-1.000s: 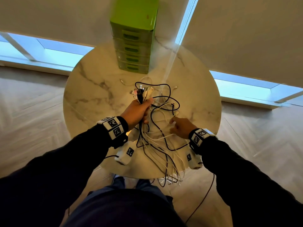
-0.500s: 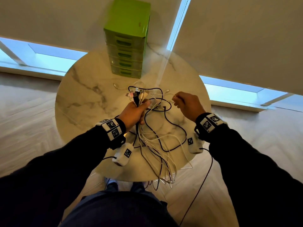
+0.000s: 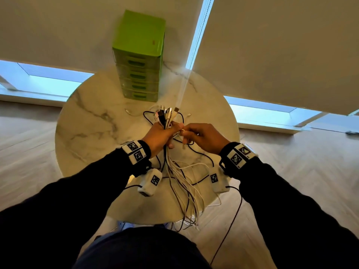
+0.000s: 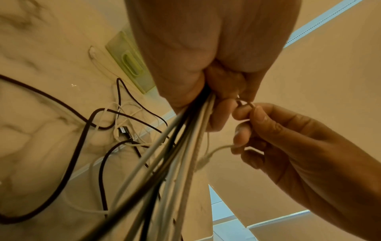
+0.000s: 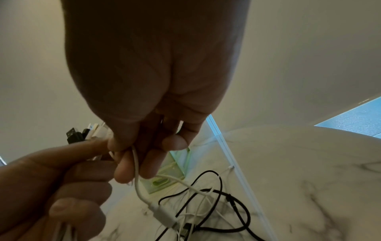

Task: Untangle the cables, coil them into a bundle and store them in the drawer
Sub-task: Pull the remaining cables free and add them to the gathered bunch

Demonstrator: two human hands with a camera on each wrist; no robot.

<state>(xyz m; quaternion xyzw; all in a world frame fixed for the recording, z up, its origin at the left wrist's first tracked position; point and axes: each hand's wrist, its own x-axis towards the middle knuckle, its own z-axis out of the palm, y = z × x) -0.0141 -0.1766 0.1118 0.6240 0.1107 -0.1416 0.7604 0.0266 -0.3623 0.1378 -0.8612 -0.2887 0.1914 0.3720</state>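
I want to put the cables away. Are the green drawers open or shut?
Shut. On the drawers, every front sits flush in the stack; none is pulled out.

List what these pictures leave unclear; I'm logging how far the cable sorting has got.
- Cable count: in the head view the left hand grips the cable bundle too densely to count.
- Cable ends: hanging below the marble table edge, too thin and overlapped to trace.
- Drawer contents: the green drawer unit has every front closed.
- Right hand pinches a white cable; fingers hide its upper end.
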